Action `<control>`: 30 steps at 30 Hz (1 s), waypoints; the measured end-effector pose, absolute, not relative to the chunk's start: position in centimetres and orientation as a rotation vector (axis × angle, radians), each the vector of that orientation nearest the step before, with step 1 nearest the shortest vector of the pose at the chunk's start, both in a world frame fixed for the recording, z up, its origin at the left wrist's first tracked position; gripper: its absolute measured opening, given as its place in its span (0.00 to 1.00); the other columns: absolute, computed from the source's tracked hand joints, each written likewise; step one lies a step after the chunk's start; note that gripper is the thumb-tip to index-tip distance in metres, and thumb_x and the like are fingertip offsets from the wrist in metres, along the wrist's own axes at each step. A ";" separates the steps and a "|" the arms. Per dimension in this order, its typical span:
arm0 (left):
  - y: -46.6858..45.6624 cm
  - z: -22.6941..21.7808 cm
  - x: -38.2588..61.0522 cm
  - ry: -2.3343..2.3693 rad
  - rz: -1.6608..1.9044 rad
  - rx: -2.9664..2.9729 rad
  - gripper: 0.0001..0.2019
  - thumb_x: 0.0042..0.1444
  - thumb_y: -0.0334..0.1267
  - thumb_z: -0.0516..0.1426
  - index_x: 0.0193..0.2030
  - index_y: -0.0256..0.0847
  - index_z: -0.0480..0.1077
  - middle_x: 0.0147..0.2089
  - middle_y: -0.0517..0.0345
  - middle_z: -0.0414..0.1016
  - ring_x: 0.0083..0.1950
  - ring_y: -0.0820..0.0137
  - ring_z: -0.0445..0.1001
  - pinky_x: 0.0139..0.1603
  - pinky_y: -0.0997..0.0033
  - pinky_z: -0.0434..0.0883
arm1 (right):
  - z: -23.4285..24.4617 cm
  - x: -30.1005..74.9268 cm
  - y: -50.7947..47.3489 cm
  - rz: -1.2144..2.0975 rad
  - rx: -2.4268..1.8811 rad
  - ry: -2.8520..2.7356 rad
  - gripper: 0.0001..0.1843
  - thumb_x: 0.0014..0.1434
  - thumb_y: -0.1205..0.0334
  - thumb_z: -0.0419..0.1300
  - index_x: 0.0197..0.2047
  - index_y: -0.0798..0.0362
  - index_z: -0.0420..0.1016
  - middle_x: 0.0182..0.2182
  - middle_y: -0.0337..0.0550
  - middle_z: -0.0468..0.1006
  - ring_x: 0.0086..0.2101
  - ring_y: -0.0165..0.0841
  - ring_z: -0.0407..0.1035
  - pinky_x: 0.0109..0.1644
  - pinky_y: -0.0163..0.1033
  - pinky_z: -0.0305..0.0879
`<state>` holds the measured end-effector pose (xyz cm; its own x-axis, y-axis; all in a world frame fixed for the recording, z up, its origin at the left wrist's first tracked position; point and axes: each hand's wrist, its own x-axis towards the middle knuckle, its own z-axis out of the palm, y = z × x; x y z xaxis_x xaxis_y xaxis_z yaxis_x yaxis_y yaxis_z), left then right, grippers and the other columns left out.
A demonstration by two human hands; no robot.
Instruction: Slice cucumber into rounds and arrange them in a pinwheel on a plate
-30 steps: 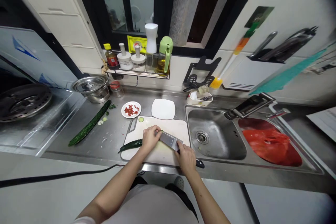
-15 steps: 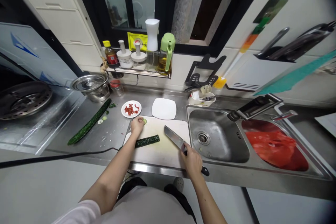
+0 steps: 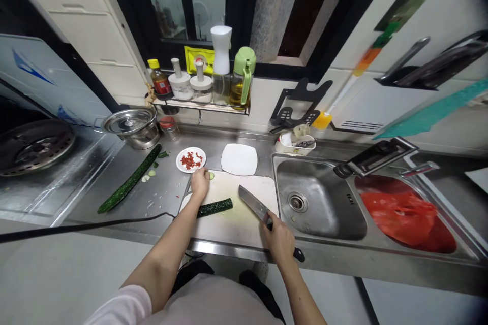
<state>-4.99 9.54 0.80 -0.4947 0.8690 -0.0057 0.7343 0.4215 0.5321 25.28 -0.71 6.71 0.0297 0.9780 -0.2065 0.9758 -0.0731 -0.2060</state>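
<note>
My right hand (image 3: 280, 241) is closed tight round the handle of the knife (image 3: 254, 206), at 5 o'clock of the board (image 3: 236, 226). The blade slants away toward 11 o'clock over the board's right half, its tip near the board's middle. Whether the edge touches the board I cannot tell.

The cucumber piece (image 3: 214, 207) lies on the board at 9 o'clock of the blade, near it but apart, running from about 8 to 2 o'clock. Neither hand touches it.

My left hand (image 3: 200, 183) sits at the board's 11 o'clock corner, palm down, fingers curled forward. A slice (image 3: 211, 175) lies just beside the fingertips, at their 2 o'clock. Whether I pinch it or only touch it I cannot tell.

Past the board at 11 o'clock stands the chili plate (image 3: 191, 159), just beyond my left hand, and at 12 o'clock the white plate (image 3: 239, 159). At 9 o'clock a whole cucumber (image 3: 129, 179) lies on the counter (image 3: 163, 198), well apart from the board, with a few scraps (image 3: 150, 175) by its far end. The pot (image 3: 131, 127) stands at 10 o'clock. A cable (image 3: 95, 223) runs along the counter's near edge up to my left forearm. The sink (image 3: 318, 198) is just beside the board at 3 o'clock, and a red bag (image 3: 404, 210) lies farther out the same way.
</note>
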 end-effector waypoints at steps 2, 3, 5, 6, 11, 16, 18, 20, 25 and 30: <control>9.1 0.9 -5.1 2.383 0.655 1.483 0.13 0.58 0.37 0.53 0.47 0.42 0.75 0.47 0.50 0.75 0.49 0.62 0.71 0.51 0.66 0.64 | 6.7 25.3 -0.7 0.462 -2.243 -2.129 0.20 0.61 0.57 0.53 0.56 0.49 0.70 0.44 0.45 0.79 0.43 0.37 0.72 0.45 0.36 0.59; 8.9 1.0 -5.1 2.370 0.631 1.527 0.13 0.59 0.38 0.53 0.47 0.43 0.75 0.47 0.50 0.75 0.50 0.62 0.70 0.52 0.66 0.64 | 6.8 25.3 -0.6 0.461 -2.242 -2.128 0.20 0.61 0.57 0.53 0.56 0.49 0.70 0.44 0.44 0.79 0.43 0.37 0.73 0.44 0.36 0.60; 8.4 1.1 -5.1 2.342 0.571 1.599 0.14 0.59 0.40 0.54 0.49 0.44 0.75 0.48 0.50 0.74 0.52 0.61 0.68 0.53 0.65 0.64 | 6.8 25.3 -0.5 0.458 -2.238 -2.131 0.20 0.61 0.56 0.54 0.56 0.49 0.70 0.43 0.45 0.80 0.43 0.37 0.73 0.44 0.36 0.60; 8.2 1.1 -5.1 2.335 0.544 1.624 0.14 0.59 0.41 0.55 0.49 0.44 0.75 0.49 0.50 0.74 0.53 0.60 0.67 0.53 0.65 0.64 | 6.8 25.3 -0.5 0.455 -2.237 -2.131 0.20 0.61 0.56 0.54 0.55 0.49 0.71 0.43 0.45 0.80 0.42 0.36 0.73 0.43 0.35 0.60; 8.0 1.4 -4.9 2.344 0.463 1.624 0.15 0.59 0.43 0.55 0.51 0.46 0.75 0.52 0.51 0.72 0.55 0.59 0.65 0.52 0.63 0.65 | 6.8 25.4 -0.5 0.429 -2.243 -2.127 0.20 0.61 0.56 0.53 0.55 0.49 0.71 0.42 0.45 0.80 0.42 0.36 0.73 0.42 0.35 0.60; 8.3 1.5 -4.7 2.352 0.469 1.573 0.15 0.59 0.42 0.56 0.51 0.45 0.75 0.52 0.51 0.72 0.54 0.59 0.65 0.51 0.64 0.65 | 6.7 25.4 -0.4 0.458 -2.251 -2.130 0.21 0.61 0.56 0.53 0.56 0.49 0.70 0.42 0.45 0.80 0.43 0.36 0.73 0.43 0.35 0.60; 8.2 1.5 -4.8 2.350 0.500 1.563 0.15 0.58 0.42 0.56 0.51 0.45 0.74 0.51 0.50 0.73 0.54 0.59 0.66 0.52 0.63 0.65 | 6.7 25.4 -0.3 0.489 -2.256 -2.128 0.21 0.62 0.56 0.53 0.56 0.49 0.70 0.43 0.45 0.80 0.43 0.36 0.73 0.43 0.35 0.60; 7.9 1.5 -4.9 2.354 0.550 1.541 0.16 0.57 0.42 0.57 0.51 0.45 0.74 0.50 0.50 0.74 0.53 0.58 0.66 0.53 0.63 0.64 | 6.8 25.3 -0.2 0.515 -2.263 -2.120 0.21 0.62 0.56 0.52 0.57 0.49 0.70 0.44 0.45 0.79 0.43 0.37 0.73 0.43 0.36 0.60; 6.4 1.7 -5.3 2.377 0.680 1.469 0.16 0.57 0.41 0.56 0.52 0.44 0.73 0.50 0.51 0.74 0.53 0.58 0.67 0.55 0.62 0.63 | 7.1 24.9 0.0 0.538 -2.243 -2.120 0.21 0.61 0.57 0.52 0.57 0.49 0.69 0.46 0.45 0.79 0.43 0.37 0.73 0.43 0.35 0.61; 4.0 2.3 -5.2 2.303 0.749 1.533 0.14 0.58 0.41 0.55 0.49 0.44 0.74 0.49 0.51 0.75 0.51 0.59 0.69 0.56 0.61 0.65 | 7.4 24.3 0.0 0.582 -2.262 -2.105 0.21 0.62 0.56 0.52 0.57 0.48 0.70 0.44 0.45 0.79 0.42 0.37 0.73 0.41 0.35 0.60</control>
<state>-5.20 4.00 2.31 -0.4011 0.9143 0.0560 0.7723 0.3046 0.5575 24.29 0.00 7.37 0.0350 0.9628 -0.2681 0.9636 -0.1036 -0.2465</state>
